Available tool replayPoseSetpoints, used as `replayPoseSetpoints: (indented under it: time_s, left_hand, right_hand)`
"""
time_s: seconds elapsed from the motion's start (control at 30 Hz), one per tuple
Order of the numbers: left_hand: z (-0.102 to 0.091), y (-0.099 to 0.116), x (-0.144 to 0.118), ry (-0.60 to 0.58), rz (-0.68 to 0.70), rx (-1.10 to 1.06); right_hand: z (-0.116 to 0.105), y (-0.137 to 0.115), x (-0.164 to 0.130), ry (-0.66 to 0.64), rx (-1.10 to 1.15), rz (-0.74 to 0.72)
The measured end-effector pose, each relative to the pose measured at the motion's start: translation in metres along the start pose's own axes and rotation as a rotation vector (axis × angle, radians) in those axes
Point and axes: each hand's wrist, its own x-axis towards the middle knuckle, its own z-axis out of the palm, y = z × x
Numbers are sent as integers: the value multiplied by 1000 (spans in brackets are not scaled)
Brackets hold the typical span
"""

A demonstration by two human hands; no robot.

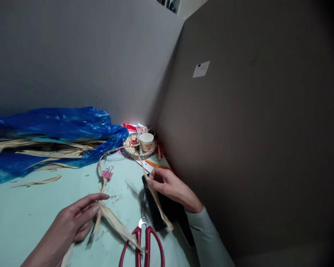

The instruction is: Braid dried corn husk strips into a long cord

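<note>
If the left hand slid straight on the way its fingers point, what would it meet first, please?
Probably the red-handled scissors: the left hand, pinching husk strips, points right across the table toward their blades, though depth is unclear.

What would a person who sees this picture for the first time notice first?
Probably the crumpled blue plastic sheet at the left, with pale dried leaf strips lying in it. Next come the two hands on the light green table: the left hand and the right hand each pinch a long pale braided strip bearing a pink binder clip. Red-handled scissors lie between them.
</note>
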Motion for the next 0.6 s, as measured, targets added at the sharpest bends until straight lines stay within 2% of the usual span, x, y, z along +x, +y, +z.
replayPoseSetpoints:
  time_s: [0.07,0.1,0.17,0.27,0.37,0.5,0.6]
  left_hand:
    - [0,2,-1,-13,-34,-21]
    - [0,3,-1,-17,-39,-32]
    - [0,3,0,-24,-35,-55]
    - [-1,2,1,-48,-48,-88]
    - [-2,2,2,-66,-67,-106]
    - [-2,3,0,-38,-78,-65]
    - [-1,3,0,-20,-60,10]
  right_hand:
    - [12,-8,1,-149,366,-52]
    - [20,-11,2,-204,474,-53]
    - [37,-17,3,-260,578,-50]
    - [59,-21,6,-272,647,-55]
    - [73,-21,8,-221,665,-67]
    - [85,-18,10,-62,523,-148]
    - [93,-17,9,13,466,-135]
